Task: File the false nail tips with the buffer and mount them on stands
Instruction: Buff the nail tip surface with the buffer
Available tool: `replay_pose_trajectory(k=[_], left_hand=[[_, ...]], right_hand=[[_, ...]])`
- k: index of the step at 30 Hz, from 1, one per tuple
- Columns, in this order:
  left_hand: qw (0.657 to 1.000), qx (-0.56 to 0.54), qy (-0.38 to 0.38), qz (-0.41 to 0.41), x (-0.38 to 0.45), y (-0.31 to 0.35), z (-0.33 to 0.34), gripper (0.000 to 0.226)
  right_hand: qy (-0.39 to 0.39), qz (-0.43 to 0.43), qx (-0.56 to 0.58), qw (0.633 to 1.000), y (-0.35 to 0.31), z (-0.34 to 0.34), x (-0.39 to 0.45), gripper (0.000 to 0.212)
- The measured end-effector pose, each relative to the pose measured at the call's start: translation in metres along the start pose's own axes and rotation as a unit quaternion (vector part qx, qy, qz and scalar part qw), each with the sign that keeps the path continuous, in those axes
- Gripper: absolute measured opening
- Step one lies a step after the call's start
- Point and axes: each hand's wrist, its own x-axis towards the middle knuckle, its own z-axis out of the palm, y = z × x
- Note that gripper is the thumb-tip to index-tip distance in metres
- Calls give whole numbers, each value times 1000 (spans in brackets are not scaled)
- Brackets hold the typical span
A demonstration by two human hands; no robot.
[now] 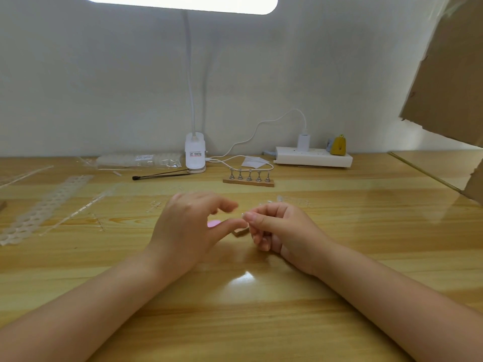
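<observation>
1. The person is working at a wooden bench, with both hands meeting just in front of centre.
2. The right hand is curling its fingers, and thumb and forefinger are pinching something small and clear at the tips, apparently a false nail tip; it is too small and transparent to confirm.
3. The left hand is hovering with its fingers loosely bent and motion-blurred; whether it is gripping anything cannot be told.
4. A pink object, probably the buffer, is showing beneath the left hand, mostly hidden.
5. A small wooden block is lying on the bench between the hands, partly covered.
6. A wooden base carrying five metal stands is sitting farther back, near the lamp clamp and power strip. No mounted tips are discernible on it.
7. Clear strips of nail tips and a bagged pack are lying at the left.
8. Judged risks from here:
   - The tip is springy and slick; a pinch that is too light during filing is likely to flick it away, and on this glossy surface a clear piece is hard to find.
   - A pinch that is too hard is likely to crack or bend it.
   - The stands are well apart from the hands; reaching across could knock the base or snag the white cable beside it.
</observation>
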Motion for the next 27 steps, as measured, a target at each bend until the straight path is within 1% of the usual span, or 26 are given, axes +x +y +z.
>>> replay_pose_trajectory(k=[2, 4, 6, 8, 9, 10, 12, 13, 14, 15, 17, 18, 20, 22, 24, 26, 27], left_hand=[[997, 15, -43, -66, 2, -9, 1, 50], [989, 12, -103, -107, 2, -20, 2, 47], [985, 9, -137, -107, 1, -24, 4, 38], [988, 27, -123, -94, 1, -23, 4, 34], [992, 34, -92, -82, 1, -22, 4, 34], [997, 25, -39, -65, 2, -19, 3, 32], [996, -55, 64, -8, 6, -9, -1, 28], [990, -102, 87, 34, 7, -3, -2, 26], [984, -131, 89, 81, 7, 2, -2, 25], [980, -137, 78, 124, 6, 6, -1, 25], [978, -100, 51, 176, 2, 7, 1, 26], [980, -72, 46, 182, 1, 3, 2, 26], [984, -39, 58, 163, 1, -6, 1, 24], [983, -72, 65, 157, 1, -7, 0, 24], [973, -126, 54, 187, 2, -1, 2, 27], [969, -123, 27, 211, 1, 2, 4, 26], [972, -111, 17, 208, 1, 0, 4, 24]], right_hand=[[18, 1, 10, 1000, 1, 0, 1, 9], [26, 2, 15, 1000, 2, 0, 2, 10], [29, 4, 17, 999, 3, 0, 3, 10], [31, 6, 19, 999, 3, -1, 3, 10], [32, 7, 20, 999, 3, -1, 4, 9], [32, 7, 20, 999, 3, -1, 4, 8], [32, 4, 19, 999, 4, -2, 4, 6], [29, -1, 18, 999, 4, -2, 3, 7], [20, -8, 16, 1000, 4, -2, 3, 11], [7, -15, 12, 1000, 4, -2, 2, 15], [-20, -23, -2, 1000, 3, -1, 0, 23], [-25, -22, -3, 999, 2, -1, 0, 23], [-19, -14, 21, 1000, 2, -3, 0, 20], [-10, -12, 45, 999, 2, -4, 2, 19], [-14, -20, 37, 999, 3, -4, 2, 23], [-22, -31, 18, 999, 3, -3, 1, 23], [-24, -31, 17, 999, 3, -3, 1, 20]])
